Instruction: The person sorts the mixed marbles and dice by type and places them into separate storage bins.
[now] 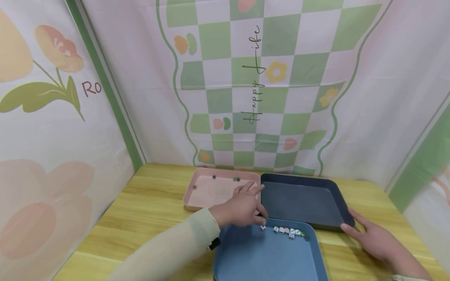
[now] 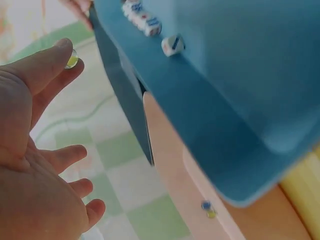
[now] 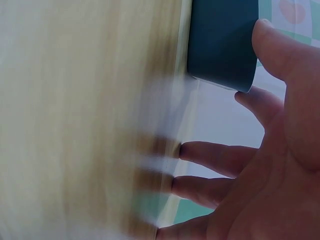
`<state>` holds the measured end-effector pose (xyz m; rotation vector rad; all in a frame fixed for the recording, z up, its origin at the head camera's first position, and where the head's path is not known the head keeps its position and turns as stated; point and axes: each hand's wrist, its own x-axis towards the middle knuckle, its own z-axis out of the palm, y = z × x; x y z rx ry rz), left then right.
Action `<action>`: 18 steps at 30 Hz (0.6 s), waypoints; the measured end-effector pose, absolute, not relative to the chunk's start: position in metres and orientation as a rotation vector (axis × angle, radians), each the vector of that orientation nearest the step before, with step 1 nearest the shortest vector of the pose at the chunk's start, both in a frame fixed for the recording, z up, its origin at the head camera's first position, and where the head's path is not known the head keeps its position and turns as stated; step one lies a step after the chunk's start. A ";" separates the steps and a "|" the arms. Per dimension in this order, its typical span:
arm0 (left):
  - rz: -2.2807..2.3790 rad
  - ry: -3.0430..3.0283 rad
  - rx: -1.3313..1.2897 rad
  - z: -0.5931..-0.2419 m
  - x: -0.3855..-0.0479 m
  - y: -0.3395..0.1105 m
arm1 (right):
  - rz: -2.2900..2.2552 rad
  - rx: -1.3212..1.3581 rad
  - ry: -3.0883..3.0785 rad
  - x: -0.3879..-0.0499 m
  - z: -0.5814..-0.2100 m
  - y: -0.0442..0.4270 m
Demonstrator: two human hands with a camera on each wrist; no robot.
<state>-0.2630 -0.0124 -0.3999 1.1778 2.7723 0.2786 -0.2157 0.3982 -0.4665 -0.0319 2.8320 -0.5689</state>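
My left hand [image 1: 240, 207] pinches a clear glass marble with yellow inside [image 2: 72, 60] between thumb and index finger, over the far edge of the blue tray [image 1: 267, 257]. The other left fingers are spread. White dice [image 1: 282, 230] lie in a row along that tray's far side, one die [image 2: 173, 45] apart from them, with greenish marbles [image 1: 305, 236] at the row's right end. At the right, my right hand [image 1: 374, 238] holds the near right corner of the dark navy tray [image 1: 299, 199] between thumb and index finger, its other fingers extended at the table.
Behind and left of the blue tray is a pink tray [image 1: 211, 191] with several small marbles [image 1: 236, 179] along its walls. The navy tray stands beside it. All rest on a wooden table [image 1: 140, 210] with patterned cloth walls [image 1: 246, 97] behind and at the sides.
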 end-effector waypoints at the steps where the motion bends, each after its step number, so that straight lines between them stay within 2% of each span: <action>1: 0.307 2.782 1.158 -0.399 -0.266 -0.016 | -0.570 -0.031 2.830 -0.216 -0.466 0.398; 10: 0.518 2.868 0.872 -0.409 -0.297 -0.053 | -0.566 -0.029 2.831 -0.215 -0.465 0.397; 18: 0.435 2.942 0.668 -0.423 -0.330 -0.090 | -0.578 -0.022 2.818 -0.215 -0.464 0.397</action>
